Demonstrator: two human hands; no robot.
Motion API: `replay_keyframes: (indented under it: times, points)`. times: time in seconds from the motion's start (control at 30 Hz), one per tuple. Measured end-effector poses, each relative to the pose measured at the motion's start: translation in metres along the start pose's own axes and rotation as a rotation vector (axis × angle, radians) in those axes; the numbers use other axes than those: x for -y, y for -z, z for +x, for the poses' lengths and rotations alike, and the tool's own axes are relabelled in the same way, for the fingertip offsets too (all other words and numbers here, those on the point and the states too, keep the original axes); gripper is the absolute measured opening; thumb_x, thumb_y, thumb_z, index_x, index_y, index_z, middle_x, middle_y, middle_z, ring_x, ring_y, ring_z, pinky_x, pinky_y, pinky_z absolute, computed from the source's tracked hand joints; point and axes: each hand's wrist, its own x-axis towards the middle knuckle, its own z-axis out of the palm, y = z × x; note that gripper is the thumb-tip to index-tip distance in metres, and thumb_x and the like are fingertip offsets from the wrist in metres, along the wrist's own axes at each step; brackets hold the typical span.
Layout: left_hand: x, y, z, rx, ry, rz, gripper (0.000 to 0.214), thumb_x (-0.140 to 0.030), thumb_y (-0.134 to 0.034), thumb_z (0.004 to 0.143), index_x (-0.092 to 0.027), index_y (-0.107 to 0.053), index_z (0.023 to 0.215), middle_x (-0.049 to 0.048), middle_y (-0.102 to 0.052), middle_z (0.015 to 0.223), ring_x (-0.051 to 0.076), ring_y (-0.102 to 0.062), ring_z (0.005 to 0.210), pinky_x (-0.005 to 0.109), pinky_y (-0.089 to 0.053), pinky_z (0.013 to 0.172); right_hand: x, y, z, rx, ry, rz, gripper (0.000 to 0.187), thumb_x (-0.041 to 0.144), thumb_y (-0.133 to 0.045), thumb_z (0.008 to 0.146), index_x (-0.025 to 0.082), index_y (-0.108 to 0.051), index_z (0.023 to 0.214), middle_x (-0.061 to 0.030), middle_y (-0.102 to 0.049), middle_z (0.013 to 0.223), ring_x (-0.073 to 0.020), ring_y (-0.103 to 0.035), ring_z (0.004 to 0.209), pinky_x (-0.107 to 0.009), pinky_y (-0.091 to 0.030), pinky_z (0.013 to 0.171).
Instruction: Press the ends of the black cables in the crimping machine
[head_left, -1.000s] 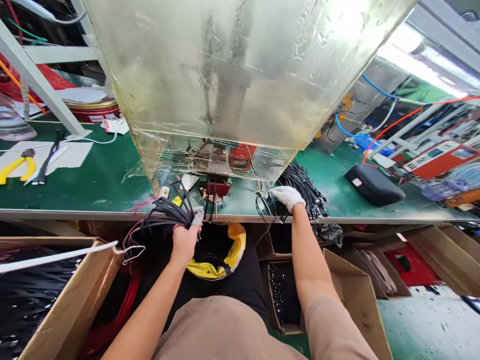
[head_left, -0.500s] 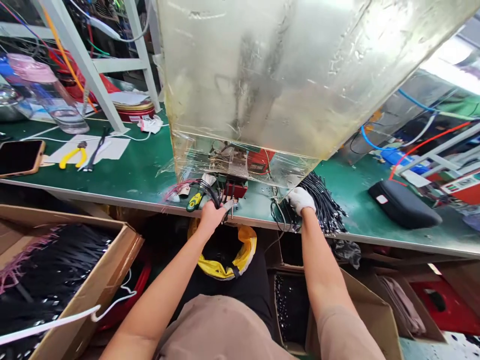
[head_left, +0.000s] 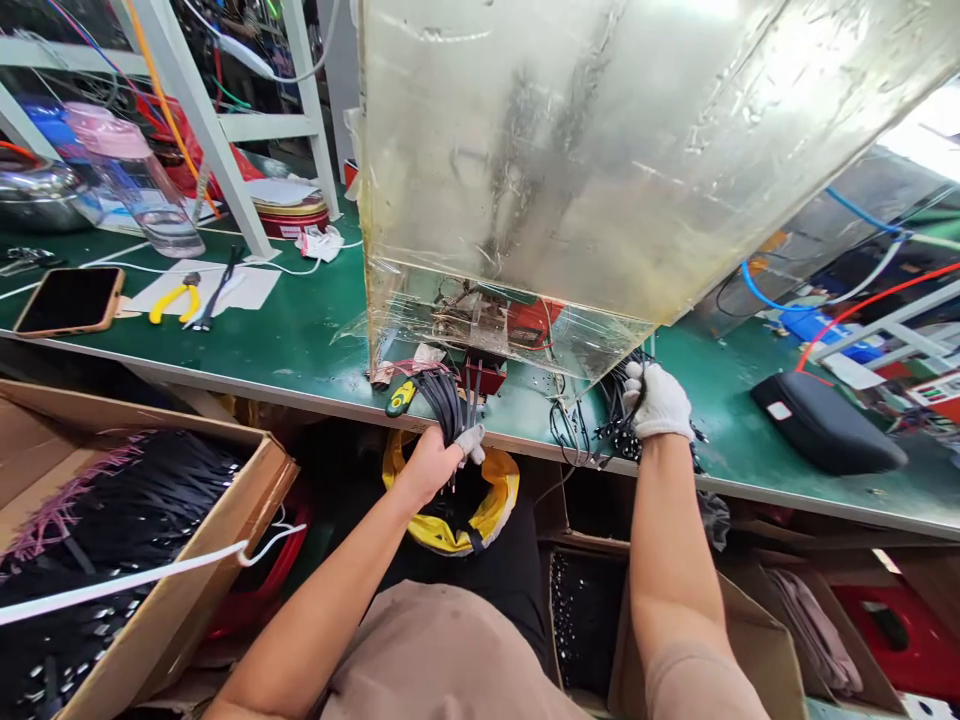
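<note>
My left hand [head_left: 435, 465], with whitish covers on some fingertips, is closed around a bunch of black cables [head_left: 441, 395] at the front edge of the bench. Pink wire ends fan out at the far end of that bunch. My right hand [head_left: 660, 405], in a white glove, lies on a pile of black cables [head_left: 611, 415], its fingers curled around some of them. Between the hands sits a small machine with a dark red block [head_left: 487, 375], partly behind a clear plastic shield [head_left: 510, 180]. A green-and-yellow tool handle [head_left: 401, 398] lies beside the left bunch.
Below the bench edge hangs a yellow-rimmed bag [head_left: 506, 490]. A cardboard box [head_left: 255, 480] of black cables stands at the left. On the bench are a phone [head_left: 71, 300], yellow-handled pliers [head_left: 174, 300], a pink-lidded bottle [head_left: 161, 215] and a black case [head_left: 829, 425].
My right hand has moved right and farther onto the cable pile. The left hand has come slightly down and towards me, away from the machine, still holding its cables. The view has shifted left.
</note>
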Motion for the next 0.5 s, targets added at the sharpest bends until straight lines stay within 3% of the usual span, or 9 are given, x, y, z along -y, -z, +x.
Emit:
replay_keyframes:
  times: [0.17, 0.3, 0.4, 0.5]
  points:
    - [0.002, 0.016, -0.032, 0.022, 0.043, -0.080, 0.040, -0.053, -0.073, 0.080, -0.017, -0.073, 0.062, 0.0084, -0.071, 0.060, 0.013, -0.049, 0.046, 0.026, -0.034, 0.044, 0.006, 0.013, -0.042, 0.257, -0.059, 0.382, 0.013, 0.027, -0.070, 0.094, 0.021, -0.059, 0.091, 0.0057, -0.060, 0.081, -0.0015, -0.048, 0.054, -0.006, -0.045, 0.048]
    - [-0.025, 0.041, -0.088, 0.030, 0.161, -0.151, 0.038, -0.054, -0.084, 0.071, -0.019, -0.074, 0.062, 0.0090, -0.069, 0.056, 0.016, -0.053, 0.043, 0.026, -0.033, 0.038, -0.006, 0.012, -0.085, 0.388, -0.066, 0.395, 0.010, 0.038, -0.063, 0.099, 0.029, -0.064, 0.104, 0.0069, -0.055, 0.073, -0.0055, -0.041, 0.049, -0.011, -0.040, 0.042]
    - [-0.051, 0.056, -0.128, -0.212, 0.058, -0.200, 0.041, -0.058, -0.087, 0.065, -0.021, -0.072, 0.057, 0.0071, -0.060, 0.048, 0.017, -0.050, 0.039, 0.027, -0.032, 0.034, -0.032, -0.005, -0.125, 0.560, -0.252, 0.382, 0.018, 0.039, -0.070, 0.095, 0.032, -0.062, 0.109, 0.0064, -0.052, 0.070, -0.0079, -0.044, 0.049, -0.016, -0.040, 0.041]
    - [-0.064, 0.060, -0.143, -0.422, -0.067, -0.189, 0.048, -0.062, -0.086, 0.064, -0.023, -0.065, 0.044, 0.0043, -0.046, 0.038, 0.013, -0.037, 0.032, 0.029, -0.029, 0.032, -0.069, -0.030, -0.164, 0.767, -0.488, 0.318, 0.039, 0.042, -0.080, 0.087, 0.027, -0.060, 0.116, -0.0020, -0.066, 0.087, -0.0158, -0.063, 0.065, -0.028, -0.056, 0.052]
